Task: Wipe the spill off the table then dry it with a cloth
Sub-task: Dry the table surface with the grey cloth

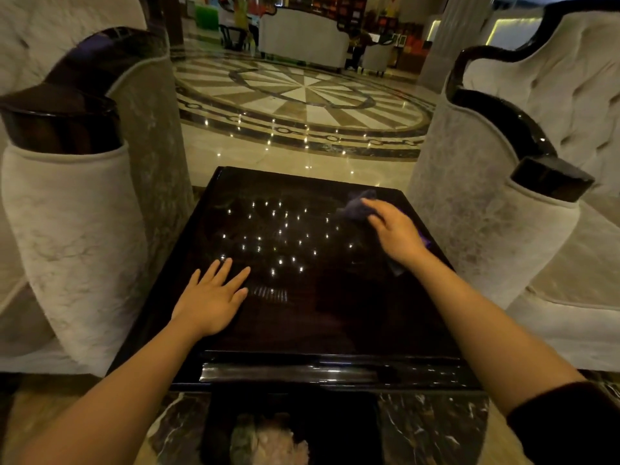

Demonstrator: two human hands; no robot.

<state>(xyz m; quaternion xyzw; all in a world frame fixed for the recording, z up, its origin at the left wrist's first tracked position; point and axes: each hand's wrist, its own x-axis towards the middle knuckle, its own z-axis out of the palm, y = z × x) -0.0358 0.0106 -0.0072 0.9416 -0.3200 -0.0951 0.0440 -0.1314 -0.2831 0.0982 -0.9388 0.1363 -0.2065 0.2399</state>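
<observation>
A glossy black square table [302, 317] fills the middle of the view, its top mirroring many small ceiling lights. My right hand [394, 229] presses a dark purple-grey cloth [357, 204] onto the far right part of the tabletop; a corner of the cloth shows under the wrist. My left hand [211, 297] lies flat on the near left of the table, fingers spread, holding nothing. I cannot make out any spill on the dark, reflective surface.
Pale upholstered armchairs with dark wooden arms stand close on the left [77, 209] and right [503, 203] of the table. Beyond it lies a polished marble floor with a round inlay [302, 92]. A white sofa [303, 36] stands far back.
</observation>
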